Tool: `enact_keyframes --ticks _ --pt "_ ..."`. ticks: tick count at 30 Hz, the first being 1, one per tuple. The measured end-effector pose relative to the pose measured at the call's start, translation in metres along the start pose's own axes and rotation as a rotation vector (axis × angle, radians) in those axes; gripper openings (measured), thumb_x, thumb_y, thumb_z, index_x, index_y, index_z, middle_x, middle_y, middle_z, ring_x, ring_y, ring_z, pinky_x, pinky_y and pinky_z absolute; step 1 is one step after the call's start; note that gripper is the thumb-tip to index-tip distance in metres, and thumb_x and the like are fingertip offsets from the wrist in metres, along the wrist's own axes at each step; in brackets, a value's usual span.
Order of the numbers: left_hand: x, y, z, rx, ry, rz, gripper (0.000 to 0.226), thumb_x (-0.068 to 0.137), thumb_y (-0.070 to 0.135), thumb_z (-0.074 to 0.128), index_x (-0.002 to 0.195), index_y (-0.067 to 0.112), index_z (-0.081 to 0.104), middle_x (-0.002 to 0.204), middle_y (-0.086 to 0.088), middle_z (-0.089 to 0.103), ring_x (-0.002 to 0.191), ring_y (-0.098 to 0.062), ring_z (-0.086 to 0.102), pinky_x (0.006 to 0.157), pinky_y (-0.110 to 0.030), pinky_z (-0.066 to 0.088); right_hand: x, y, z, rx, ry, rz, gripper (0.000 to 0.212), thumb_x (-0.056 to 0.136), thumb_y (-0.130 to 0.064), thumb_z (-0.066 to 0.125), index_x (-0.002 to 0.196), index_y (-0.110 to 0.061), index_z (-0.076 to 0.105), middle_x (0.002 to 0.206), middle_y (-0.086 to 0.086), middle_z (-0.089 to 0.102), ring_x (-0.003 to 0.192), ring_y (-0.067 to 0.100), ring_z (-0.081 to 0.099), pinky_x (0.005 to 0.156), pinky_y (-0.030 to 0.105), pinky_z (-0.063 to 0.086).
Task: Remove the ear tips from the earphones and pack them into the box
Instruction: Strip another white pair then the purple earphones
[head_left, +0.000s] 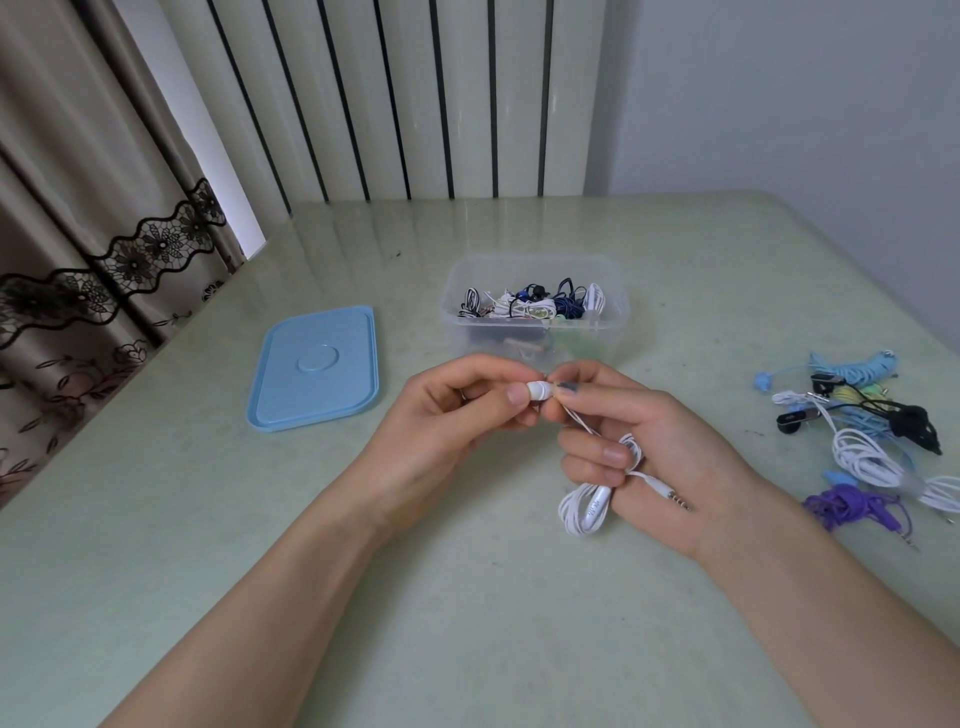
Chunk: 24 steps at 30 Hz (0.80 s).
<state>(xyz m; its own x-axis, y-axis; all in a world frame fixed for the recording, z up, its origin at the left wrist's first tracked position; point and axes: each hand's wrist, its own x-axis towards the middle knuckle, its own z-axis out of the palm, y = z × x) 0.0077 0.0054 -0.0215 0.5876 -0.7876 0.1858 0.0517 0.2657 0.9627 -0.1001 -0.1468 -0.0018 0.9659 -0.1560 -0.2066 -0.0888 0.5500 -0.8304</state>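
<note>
Two bare hands meet above the middle of a pale green tabletop (208, 519). The left hand (447, 410) pinches a white earbud (537, 389) between thumb and fingers. The right hand (644, 441) pinches the other end of the same earbud with its fingertips, while its lower fingers curl around the coiled white earphone cable (589, 506) (the plug pokes out near the palm). At 12 o'clock from the hands, just beyond them, stands an open clear plastic box (535, 306) holding a tangle of earphones. At 10 o'clock lies its blue lid (317, 366), flat on the tabletop. At 3 o'clock sits a loose pile of earphones (862, 441) in blue, black, white and purple.
</note>
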Motion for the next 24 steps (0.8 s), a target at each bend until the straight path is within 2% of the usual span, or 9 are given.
enact_keyframes --ticks 6,10,17,24 --pt "0.0011 0.0027 -0.0012 -0.077 -0.039 -0.11 0.014 0.09 0.011 0.062 0.092 0.012 0.075 0.081 -0.005 0.064 0.068 -0.012 0.052 0.07 -0.019 0.048 0.0017 0.0025 -0.0012 0.012 -0.042 0.046 0.008 0.083 -0.009 0.06 0.085 -0.016 0.061 0.075 0.002 0.06 0.037 0.004 0.026 0.041 0.02 0.018" --pt "0.0028 0.001 -0.0002 -0.086 -0.019 -0.112 0.014 0.089 0.011 0.06 0.088 0.013 0.074 0.075 -0.002 0.059 0.065 -0.011 0.046 0.064 -0.02 0.044 0.0025 0.0032 -0.0004 0.007 -0.04 0.044 0.009 0.083 -0.009 0.059 0.086 -0.017 0.061 0.075 0.003 0.061 0.037 0.004 0.027 0.042 0.02 0.017" --pt "0.0026 -0.0004 0.0004 -0.032 0.018 -0.063 0.013 0.09 0.011 0.062 0.093 0.009 0.074 0.084 -0.013 0.059 0.066 -0.012 0.048 0.066 -0.021 0.045 0.0023 0.0032 -0.0021 0.003 -0.024 0.041 0.007 0.084 -0.009 0.059 0.085 -0.016 0.061 0.076 0.003 0.061 0.036 0.004 0.026 0.041 0.02 0.018" --pt "0.0021 -0.0007 0.0016 0.042 0.032 -0.026 0.01 0.093 0.019 0.064 0.095 0.013 0.072 0.08 0.003 0.066 0.067 -0.013 0.049 0.068 -0.025 0.041 0.0035 0.0036 -0.0007 0.017 -0.007 0.03 0.007 0.079 -0.011 0.062 0.085 -0.016 0.062 0.075 0.003 0.061 0.036 0.004 0.027 0.041 0.02 0.018"
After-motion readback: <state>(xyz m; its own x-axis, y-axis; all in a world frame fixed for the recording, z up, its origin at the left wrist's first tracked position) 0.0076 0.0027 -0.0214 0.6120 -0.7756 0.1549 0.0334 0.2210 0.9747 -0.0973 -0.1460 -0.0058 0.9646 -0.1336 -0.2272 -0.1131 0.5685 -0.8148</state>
